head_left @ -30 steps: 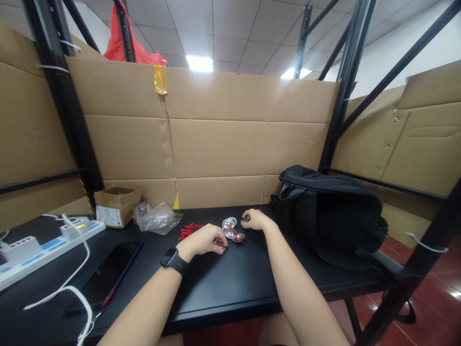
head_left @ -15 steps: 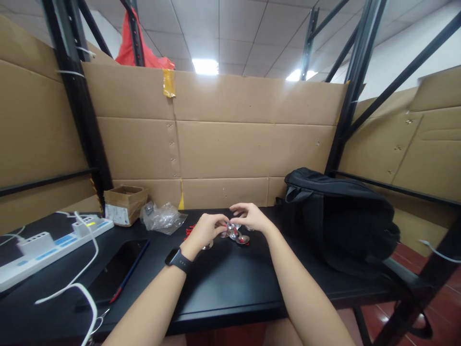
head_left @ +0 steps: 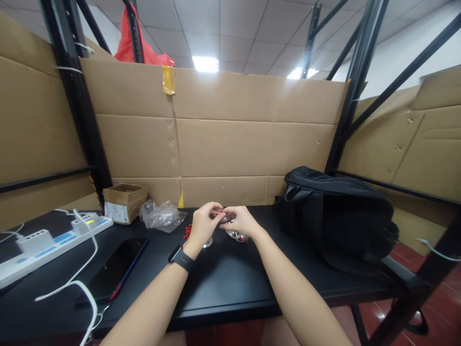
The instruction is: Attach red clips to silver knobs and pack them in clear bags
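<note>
My left hand (head_left: 203, 226), with a dark watch (head_left: 180, 257) on its wrist, is raised over the table with thumb and fingers pinched together. My right hand (head_left: 240, 222) meets it fingertip to fingertip, also closed. Between them they grip a small shiny metal disc (head_left: 226, 218) with a bit of red at its edge, mostly hidden by the fingers. Below the right hand lie several silver discs (head_left: 242, 238) with red parts. Another disc (head_left: 208, 243) lies under the left hand, beside a bundle of red cords (head_left: 188, 231).
On the left are a white power strip (head_left: 46, 251) with cables, a dark phone (head_left: 117, 269), a small cardboard box (head_left: 124, 204) and a clear plastic bag (head_left: 163, 216). A black backpack (head_left: 338, 221) stands on the right. Cardboard panels (head_left: 223, 149) wall the back.
My right hand has moved left and come against the left hand, its fingers now closed. The left hand has risen slightly, and a disc is up between both hands above the pile.
</note>
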A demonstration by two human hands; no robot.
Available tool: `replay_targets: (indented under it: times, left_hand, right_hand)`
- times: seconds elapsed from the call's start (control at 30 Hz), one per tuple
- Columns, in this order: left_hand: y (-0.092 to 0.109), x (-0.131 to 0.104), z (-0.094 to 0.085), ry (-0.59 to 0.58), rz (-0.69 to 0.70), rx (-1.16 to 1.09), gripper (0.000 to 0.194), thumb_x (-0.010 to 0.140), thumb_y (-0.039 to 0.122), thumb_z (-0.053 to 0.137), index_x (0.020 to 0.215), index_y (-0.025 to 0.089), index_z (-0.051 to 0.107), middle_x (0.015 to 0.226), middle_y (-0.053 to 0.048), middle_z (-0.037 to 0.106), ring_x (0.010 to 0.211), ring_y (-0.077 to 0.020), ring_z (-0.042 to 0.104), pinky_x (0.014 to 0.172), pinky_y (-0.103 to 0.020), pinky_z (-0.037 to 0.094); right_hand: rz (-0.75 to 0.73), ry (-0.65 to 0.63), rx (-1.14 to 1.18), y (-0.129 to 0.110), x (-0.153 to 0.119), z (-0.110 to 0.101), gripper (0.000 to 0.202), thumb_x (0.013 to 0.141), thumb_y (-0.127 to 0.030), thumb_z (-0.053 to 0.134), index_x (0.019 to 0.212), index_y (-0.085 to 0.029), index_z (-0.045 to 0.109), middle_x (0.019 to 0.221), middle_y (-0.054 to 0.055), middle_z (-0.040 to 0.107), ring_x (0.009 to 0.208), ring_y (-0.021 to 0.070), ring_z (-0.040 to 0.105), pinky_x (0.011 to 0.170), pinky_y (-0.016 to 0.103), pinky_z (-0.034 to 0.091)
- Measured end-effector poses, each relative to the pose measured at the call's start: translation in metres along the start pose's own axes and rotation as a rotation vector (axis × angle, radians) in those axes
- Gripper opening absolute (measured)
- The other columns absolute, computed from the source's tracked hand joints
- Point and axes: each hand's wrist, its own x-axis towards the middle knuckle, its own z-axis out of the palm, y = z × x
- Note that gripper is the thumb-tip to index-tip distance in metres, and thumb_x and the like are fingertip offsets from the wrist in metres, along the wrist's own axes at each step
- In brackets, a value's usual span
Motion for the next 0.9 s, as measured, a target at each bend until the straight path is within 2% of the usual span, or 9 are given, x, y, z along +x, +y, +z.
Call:
replay_targets:
  times: [0.07, 0.2, 0.27, 0.37, 0.47, 0.53, 0.63, 0.77, 0.9]
  left_hand:
    - [-0.003, 0.000, 0.002, 0.061, -0.052, -0.047, 0.012, 0.081, 0.031, 0.068, 0.084, 0.019, 0.066, 0.083, -0.003, 0.072, 0.077, -0.0174, 0.070, 0.075, -0.028, 0.055]
    - [-0.011, 0.002, 0.005, 0.100, -0.139, -0.217, 0.018, 0.079, 0.033, 0.071, 0.085, 0.018, 0.062, 0.081, -0.002, 0.070, 0.076, -0.0169, 0.070, 0.072, -0.026, 0.055]
    - [-0.013, 0.004, 0.005, 0.170, -0.142, -0.260, 0.021, 0.081, 0.035, 0.068, 0.089, 0.017, 0.061, 0.085, -0.003, 0.069, 0.080, -0.0160, 0.069, 0.075, -0.026, 0.054]
    - [-0.012, 0.005, 0.004, 0.275, -0.113, -0.196, 0.022, 0.087, 0.038, 0.061, 0.091, 0.017, 0.063, 0.086, -0.004, 0.069, 0.080, -0.0146, 0.067, 0.075, -0.025, 0.053]
    - [-0.007, 0.004, 0.001, 0.174, -0.013, -0.074, 0.021, 0.087, 0.036, 0.063, 0.095, 0.018, 0.069, 0.090, -0.005, 0.072, 0.082, -0.0159, 0.067, 0.073, -0.026, 0.052]
    - [-0.004, 0.002, 0.000, 0.088, 0.063, -0.008, 0.021, 0.086, 0.034, 0.064, 0.100, 0.020, 0.072, 0.096, -0.006, 0.073, 0.086, -0.0175, 0.069, 0.076, -0.027, 0.053]
    - [-0.004, 0.000, 0.000, 0.070, 0.085, 0.024, 0.020, 0.088, 0.032, 0.062, 0.101, 0.021, 0.073, 0.099, -0.006, 0.074, 0.087, -0.0181, 0.070, 0.079, -0.030, 0.055]
    - [-0.011, 0.001, 0.001, 0.097, -0.005, -0.002, 0.015, 0.086, 0.031, 0.063, 0.091, 0.019, 0.071, 0.089, -0.004, 0.074, 0.080, -0.0173, 0.071, 0.077, -0.029, 0.056]
    - [-0.021, 0.004, 0.003, 0.104, -0.101, -0.161, 0.015, 0.081, 0.030, 0.066, 0.087, 0.017, 0.065, 0.086, -0.005, 0.073, 0.081, -0.0171, 0.070, 0.076, -0.028, 0.056]
  right_hand:
    - [-0.001, 0.066, 0.022, 0.001, 0.000, 0.000, 0.030, 0.074, -0.036, 0.077, 0.098, -0.019, 0.076, 0.089, 0.004, 0.078, 0.084, 0.0216, 0.074, 0.081, 0.031, 0.057]
    - [-0.009, 0.086, 0.009, 0.004, 0.002, 0.000, 0.024, 0.079, -0.035, 0.072, 0.097, -0.022, 0.077, 0.092, 0.004, 0.079, 0.086, 0.0230, 0.075, 0.082, 0.033, 0.059]
    - [-0.011, 0.162, 0.005, 0.005, 0.003, 0.002, 0.020, 0.081, -0.036, 0.070, 0.091, -0.021, 0.078, 0.086, 0.004, 0.079, 0.080, 0.0231, 0.075, 0.078, 0.033, 0.059]
    - [0.025, 0.328, 0.054, 0.007, 0.007, 0.008, 0.024, 0.081, -0.040, 0.069, 0.085, -0.017, 0.076, 0.079, 0.007, 0.077, 0.070, 0.0232, 0.075, 0.067, 0.031, 0.060]
    - [0.085, 0.420, 0.179, 0.009, 0.009, 0.014, 0.029, 0.078, -0.043, 0.072, 0.083, -0.015, 0.073, 0.076, 0.010, 0.076, 0.067, 0.0251, 0.075, 0.062, 0.031, 0.060]
    - [0.095, 0.401, 0.260, 0.010, 0.009, 0.017, 0.031, 0.075, -0.044, 0.075, 0.083, -0.014, 0.073, 0.076, 0.010, 0.076, 0.069, 0.0259, 0.075, 0.065, 0.033, 0.061]
    - [0.078, 0.342, 0.295, 0.011, 0.007, 0.019, 0.032, 0.074, -0.043, 0.076, 0.087, -0.014, 0.074, 0.083, 0.010, 0.077, 0.076, 0.0259, 0.076, 0.075, 0.036, 0.062]
    - [0.063, 0.278, 0.276, 0.011, 0.006, 0.023, 0.036, 0.072, -0.044, 0.077, 0.093, -0.014, 0.076, 0.092, 0.010, 0.077, 0.085, 0.0255, 0.075, 0.084, 0.040, 0.060]
    - [0.058, 0.302, 0.354, 0.010, 0.008, 0.026, 0.038, 0.069, -0.045, 0.080, 0.091, -0.014, 0.075, 0.107, 0.012, 0.074, 0.097, 0.0254, 0.072, 0.091, 0.039, 0.057]
